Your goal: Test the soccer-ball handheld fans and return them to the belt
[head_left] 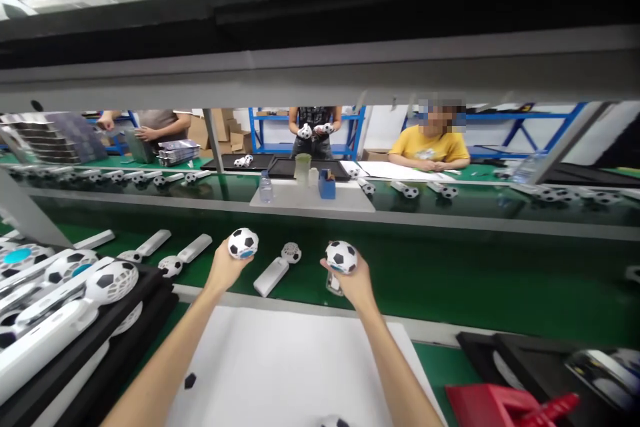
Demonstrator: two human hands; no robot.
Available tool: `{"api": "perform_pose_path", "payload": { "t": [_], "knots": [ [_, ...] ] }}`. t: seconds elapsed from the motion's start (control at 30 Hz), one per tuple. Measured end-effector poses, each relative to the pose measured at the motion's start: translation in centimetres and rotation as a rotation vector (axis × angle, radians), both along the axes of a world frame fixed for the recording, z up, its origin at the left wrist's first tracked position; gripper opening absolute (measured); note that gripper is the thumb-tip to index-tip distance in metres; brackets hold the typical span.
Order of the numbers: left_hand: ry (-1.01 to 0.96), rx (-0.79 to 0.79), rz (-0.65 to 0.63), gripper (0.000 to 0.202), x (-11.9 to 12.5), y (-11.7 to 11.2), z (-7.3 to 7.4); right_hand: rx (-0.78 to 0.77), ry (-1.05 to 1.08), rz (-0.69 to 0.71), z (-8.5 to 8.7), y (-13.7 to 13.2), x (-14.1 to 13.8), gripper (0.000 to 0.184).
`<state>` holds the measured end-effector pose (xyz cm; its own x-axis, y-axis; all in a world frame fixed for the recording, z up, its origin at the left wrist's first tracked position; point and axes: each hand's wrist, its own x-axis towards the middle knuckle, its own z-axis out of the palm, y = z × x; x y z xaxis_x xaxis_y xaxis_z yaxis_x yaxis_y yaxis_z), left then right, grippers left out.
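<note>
My left hand (223, 268) is closed around a soccer-ball handheld fan (243, 243), its white head with black patches showing above the fingers. A second soccer-ball handheld fan (341, 257) is gripped in my right hand (359, 283). Both are raised over the near edge of the green belt (450, 280), and my hands hide most of their lower parts. Below the right-hand fan, a pale piece (334, 284) shows, but I cannot tell whether it belongs to it. Between my hands, a white fan (273, 275) with a grille head lies on the belt.
A white sheet (280, 360) covers the bench before me. Black trays (145, 320) stacked with fans stand left; a red tool (500, 403) lies right. More fans (195, 248) rest on the belt. A bar (320, 77) crosses overhead. Several co-workers (430, 147) are opposite.
</note>
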<state>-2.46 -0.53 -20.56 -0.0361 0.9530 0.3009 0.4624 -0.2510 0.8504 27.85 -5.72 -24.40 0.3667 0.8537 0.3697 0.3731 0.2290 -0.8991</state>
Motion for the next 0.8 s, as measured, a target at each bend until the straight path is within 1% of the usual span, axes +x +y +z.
{"api": "perform_pose_path", "payload": {
  "t": [0.07,0.1,0.2,0.3,0.37,0.4,0.47,0.53,0.6,0.7,0.8],
  "knots": [
    [0.086,-0.112,-0.047,0.02,-0.1,2.1,-1.6,-0.096,-0.031,-0.027,-1.6,0.6,0.4,0.042],
    [0.128,-0.15,-0.05,0.02,-0.1,2.9,-2.3,-0.135,-0.049,-0.056,-2.3,0.7,0.5,0.042],
    [0.253,-0.173,0.027,0.026,-0.1,4.6,-4.1,-0.216,-0.117,-0.15,-3.8,0.8,0.8,0.047],
    [0.412,-0.115,0.145,0.032,-0.1,5.4,-5.1,-0.251,-0.199,-0.21,-4.3,0.3,0.4,0.06],
    [0.534,-0.079,0.206,0.036,-0.1,5.8,-5.5,-0.241,-0.273,-0.218,-4.1,-0.1,-0.2,0.063],
    [0.593,-0.065,0.225,0.037,-0.1,6.0,-5.7,-0.23,-0.314,-0.2,-3.8,-0.3,-0.6,0.062],
    [0.695,-0.039,0.247,0.038,-0.3,6.3,-6.1,-0.209,-0.395,-0.114,-3.0,-0.5,-1.6,0.057],
    [0.773,-0.011,0.279,0.038,-1.0,6.6,-6.3,-0.204,-0.464,0.033,-2.2,-0.6,-2.9,0.049],
    [0.831,0.005,0.345,0.04,-2.1,6.9,-6.3,-0.213,-0.511,0.2,-1.7,-0.7,-4.3,0.047],
    [0.881,-0.034,0.468,0.046,-4.3,7.2,-6.1,-0.244,-0.556,0.408,-1.6,-1.0,-6.2,0.053],
    [0.887,-0.132,0.521,0.044,-6.0,7.7,-6.0,-0.286,-0.604,0.515,-1.9,-1.6,-7.3,0.057]
  ]
}}
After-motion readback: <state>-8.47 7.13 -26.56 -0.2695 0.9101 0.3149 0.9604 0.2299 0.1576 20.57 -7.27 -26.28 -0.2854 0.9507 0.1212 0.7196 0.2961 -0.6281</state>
